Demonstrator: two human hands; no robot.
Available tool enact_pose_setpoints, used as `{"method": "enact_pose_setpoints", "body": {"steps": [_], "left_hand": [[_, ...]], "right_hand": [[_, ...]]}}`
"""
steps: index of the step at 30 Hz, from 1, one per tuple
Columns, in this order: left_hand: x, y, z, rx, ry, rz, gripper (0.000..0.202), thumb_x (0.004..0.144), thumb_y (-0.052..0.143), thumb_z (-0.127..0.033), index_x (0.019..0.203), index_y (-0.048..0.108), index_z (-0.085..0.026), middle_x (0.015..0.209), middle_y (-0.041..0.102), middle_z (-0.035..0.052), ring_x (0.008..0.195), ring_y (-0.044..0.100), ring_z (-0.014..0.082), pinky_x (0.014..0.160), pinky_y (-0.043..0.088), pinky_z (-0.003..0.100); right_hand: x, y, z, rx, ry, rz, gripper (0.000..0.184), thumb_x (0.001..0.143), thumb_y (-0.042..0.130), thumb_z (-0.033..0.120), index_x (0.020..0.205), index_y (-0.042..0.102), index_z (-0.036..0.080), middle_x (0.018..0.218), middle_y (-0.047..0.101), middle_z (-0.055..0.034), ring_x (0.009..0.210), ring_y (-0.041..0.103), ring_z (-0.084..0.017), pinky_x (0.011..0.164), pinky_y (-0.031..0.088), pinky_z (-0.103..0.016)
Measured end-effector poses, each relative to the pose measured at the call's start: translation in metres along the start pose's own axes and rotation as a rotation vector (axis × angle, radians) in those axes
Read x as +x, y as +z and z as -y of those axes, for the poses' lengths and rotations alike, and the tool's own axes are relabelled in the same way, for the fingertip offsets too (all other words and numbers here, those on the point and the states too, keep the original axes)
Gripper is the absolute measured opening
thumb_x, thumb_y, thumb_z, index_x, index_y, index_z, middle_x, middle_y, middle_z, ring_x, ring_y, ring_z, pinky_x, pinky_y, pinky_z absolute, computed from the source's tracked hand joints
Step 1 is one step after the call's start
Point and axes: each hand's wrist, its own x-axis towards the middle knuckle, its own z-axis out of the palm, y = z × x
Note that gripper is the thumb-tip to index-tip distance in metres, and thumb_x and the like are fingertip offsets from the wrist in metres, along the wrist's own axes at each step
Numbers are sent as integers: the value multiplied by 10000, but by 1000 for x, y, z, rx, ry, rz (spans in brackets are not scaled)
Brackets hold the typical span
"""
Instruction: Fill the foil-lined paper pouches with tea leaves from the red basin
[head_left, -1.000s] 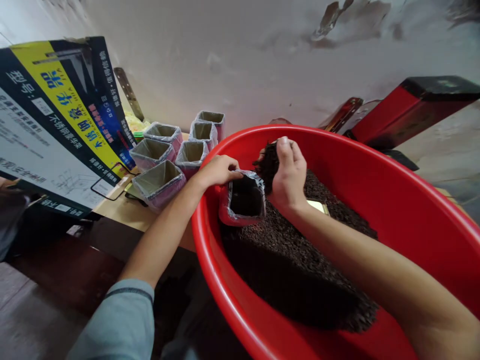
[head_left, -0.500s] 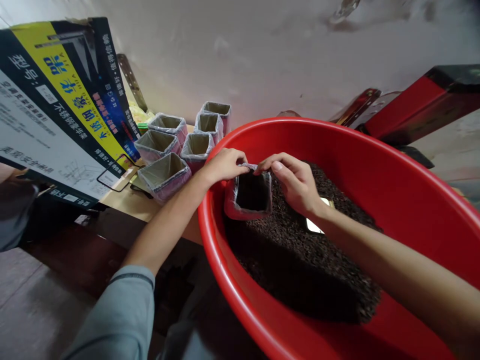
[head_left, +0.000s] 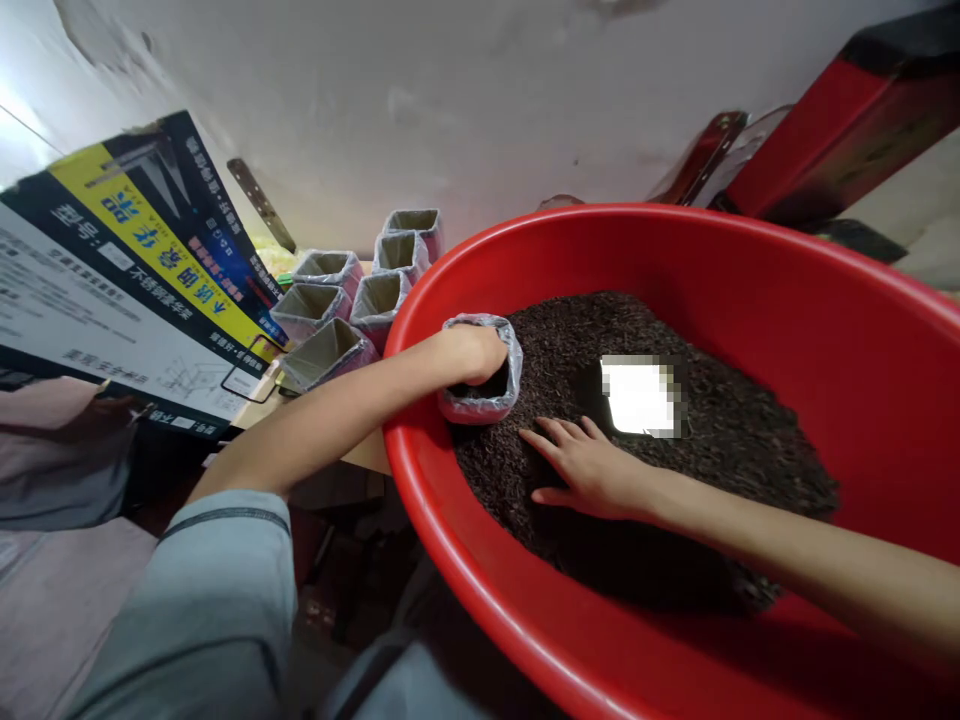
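Observation:
My left hand (head_left: 480,352) reaches down into a plastic-lined box (head_left: 484,410), its fingers hidden below the rim. The box is squarish, pinkish outside, with a clear bag folded over its edge, and dark stuff shows inside. It stands against the left wall of a big red tub (head_left: 675,222). Dark, dry shreds that look like loose tea leaves (head_left: 570,330) cover the tub's floor. On them rests my right hand (head_left: 589,465), palm down, fingers spread, holding nothing. Just beyond it lies a bright white rectangle (head_left: 641,398), partly pixelated, with a dark edge.
Several similar lined boxes (head_left: 326,355) stand on a wooden tabletop (head_left: 371,455) left of the tub. Farther left leans a large printed carton (head_left: 150,290). A red, black-ended object (head_left: 832,130) juts in behind the tub at the right, before the wall.
My left hand has gone from the bag's rim down into the box. My right hand has left the rim, moved down and spread on the shreds. The white rectangle is now more exposed.

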Motion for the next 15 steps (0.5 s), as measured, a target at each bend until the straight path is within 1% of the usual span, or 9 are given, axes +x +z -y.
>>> {"method": "enact_pose_setpoints", "body": {"steps": [1,2,5,6,7,9,11,13,15], "left_hand": [[-1,-2,1,45,-31,24,328,732,683,22,1027,818,-31,960,786,210,816,709,297,721,505,347],[-3,-3,3,77,-28,54,356,758,660,13,1076,811,-47,1007,789,201,847,714,290,715,502,334],[-9,-7,7,57,111,125,391,820,637,-37,1148,809,-164,1071,803,112,895,719,238,683,480,282],[-9,-7,7,60,120,161,393,820,650,-54,1156,807,-182,1086,803,100,902,720,231,681,480,275],[-8,-6,7,80,102,194,396,815,662,-67,1170,802,-172,1108,799,109,909,721,236,682,486,277],[-5,-6,5,148,26,223,401,807,658,-65,1187,783,-95,1149,780,170,935,723,265,696,508,297],[-5,-7,3,185,-3,203,395,809,630,-35,1177,772,-46,1162,767,208,971,725,287,729,528,312],[-8,-9,2,163,11,159,390,820,604,-10,1168,774,-59,1134,773,201,980,731,293,752,542,321],[-12,-9,2,130,-18,108,367,834,603,-4,1153,777,-60,1108,775,208,965,739,303,754,555,335]], "right_hand": [[-1,3,3,-32,-10,-8,876,892,705,551,1603,416,129,1563,464,-305,1418,493,-473,1119,412,-695],[-2,6,5,-62,-18,-19,907,880,721,545,1614,395,124,1563,463,-310,1417,493,-477,1118,405,-704],[-1,13,7,-133,-35,-46,951,852,759,504,1622,372,101,1559,461,-321,1400,506,-484,1108,413,-701],[-1,15,7,-146,-38,-52,957,848,762,498,1620,371,89,1552,466,-327,1391,513,-487,1100,417,-705],[0,16,6,-154,-41,-61,962,846,762,497,1618,370,78,1545,471,-333,1383,518,-490,1092,422,-709],[1,18,6,-161,-53,-85,969,844,758,507,1614,371,66,1530,485,-338,1369,530,-491,1074,438,-707],[2,20,5,-171,-69,-106,969,842,753,518,1612,376,67,1518,502,-334,1356,543,-487,1059,457,-696],[2,23,3,-190,-82,-125,961,842,747,528,1607,390,68,1508,513,-331,1339,556,-485,1051,469,-682],[2,28,1,-205,-93,-152,945,847,732,537,1602,401,74,1502,521,-328,1324,568,-482,1045,475,-672]]}}
